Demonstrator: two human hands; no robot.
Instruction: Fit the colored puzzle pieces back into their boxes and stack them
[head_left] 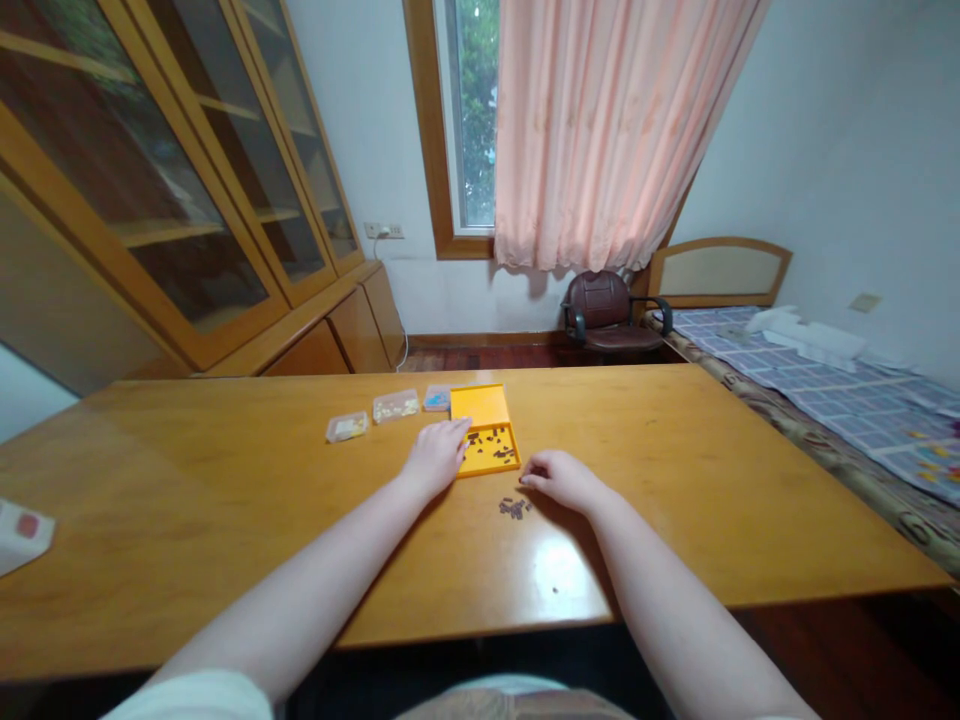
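An open yellow plastic box (486, 468) lies on the table, its lid (480, 403) folded back on the far side. Small dark brown pieces (501, 453) are scattered inside its tray. My left hand (437, 458) grips the box at its left side, covering that edge, with fingertips near the hinge. Just off the box's near right corner is my right hand (562, 480), its thumb and fingers pinched together low over the tabletop. Whatever is between those fingertips is too small to make out. A loose pile of brown pieces (514, 509) sits close below the right fingertips.
Three clear plastic containers stand left of the box: one with pale pieces (347, 428), another with pale pieces (396, 405), and one with blue pieces (436, 398). A tiny dark piece (555, 590) lies near the table's (247, 460) front edge. A white object (22, 535) is at far left.
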